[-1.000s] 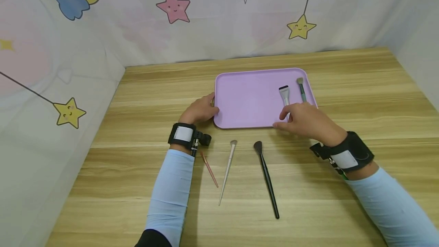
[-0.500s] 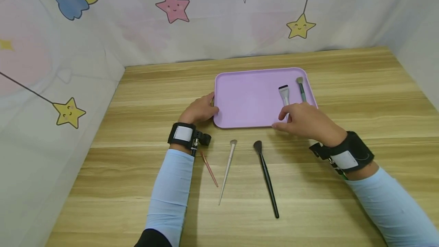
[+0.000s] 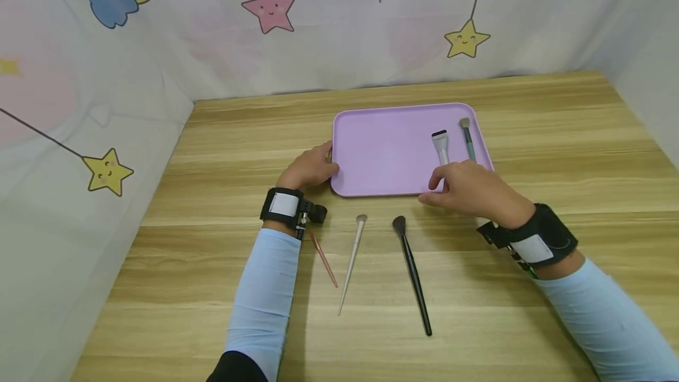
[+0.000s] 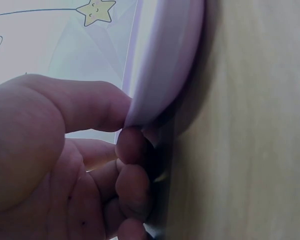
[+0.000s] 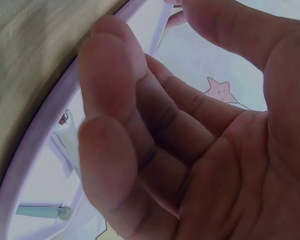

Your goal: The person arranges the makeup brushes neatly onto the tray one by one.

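Note:
My left hand (image 3: 307,168) grips the near left corner of a pale purple tray (image 3: 382,152); in the left wrist view, the thumb (image 4: 97,102) lies against the rim with fingertips close on its other side. Over the near right edge hovers my right hand (image 3: 472,190). Its fingers bend loosely and the thumb stands apart, with nothing in the palm, as the right wrist view shows. Two makeup brushes lie in the tray: a wide flat silver-white one (image 3: 441,145) and a green-handled one (image 3: 467,137). The right hand covers their lower ends in the head view.
On the wooden table (image 3: 573,152), in front of the tray, lie a short pink brush (image 3: 324,259), a slim white brush (image 3: 351,264) and a longer black brush (image 3: 414,279). A printed cloth backdrop (image 3: 339,46) rises behind and to the left.
My right hand has shifted very slightly left along the tray's near edge. The left hand, tray and brushes stay where they were.

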A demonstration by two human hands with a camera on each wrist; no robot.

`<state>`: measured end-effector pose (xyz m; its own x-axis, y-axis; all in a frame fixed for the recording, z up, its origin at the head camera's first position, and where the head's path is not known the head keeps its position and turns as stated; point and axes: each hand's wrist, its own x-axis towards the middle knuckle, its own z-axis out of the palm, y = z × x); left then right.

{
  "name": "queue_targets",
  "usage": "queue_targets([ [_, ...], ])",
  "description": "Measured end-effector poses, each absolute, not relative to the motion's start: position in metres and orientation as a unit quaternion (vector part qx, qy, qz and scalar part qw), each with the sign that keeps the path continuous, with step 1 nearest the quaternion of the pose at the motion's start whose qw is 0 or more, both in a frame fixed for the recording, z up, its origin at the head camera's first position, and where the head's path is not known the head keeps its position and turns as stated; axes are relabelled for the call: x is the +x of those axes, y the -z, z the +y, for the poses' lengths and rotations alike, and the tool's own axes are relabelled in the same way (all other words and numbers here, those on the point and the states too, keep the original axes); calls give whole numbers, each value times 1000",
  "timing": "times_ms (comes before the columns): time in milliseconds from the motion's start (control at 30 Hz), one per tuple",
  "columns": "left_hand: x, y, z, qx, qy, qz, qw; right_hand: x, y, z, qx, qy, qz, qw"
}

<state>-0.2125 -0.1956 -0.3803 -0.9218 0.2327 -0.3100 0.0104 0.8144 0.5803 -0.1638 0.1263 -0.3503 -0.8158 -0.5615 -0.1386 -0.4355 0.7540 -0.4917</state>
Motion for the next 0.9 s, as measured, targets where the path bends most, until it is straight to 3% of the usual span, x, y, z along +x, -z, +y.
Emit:
queue_targets([
  [900,-215,382,-195,61,-296,934,191,-152,345,118,-296,199,913,199],
])
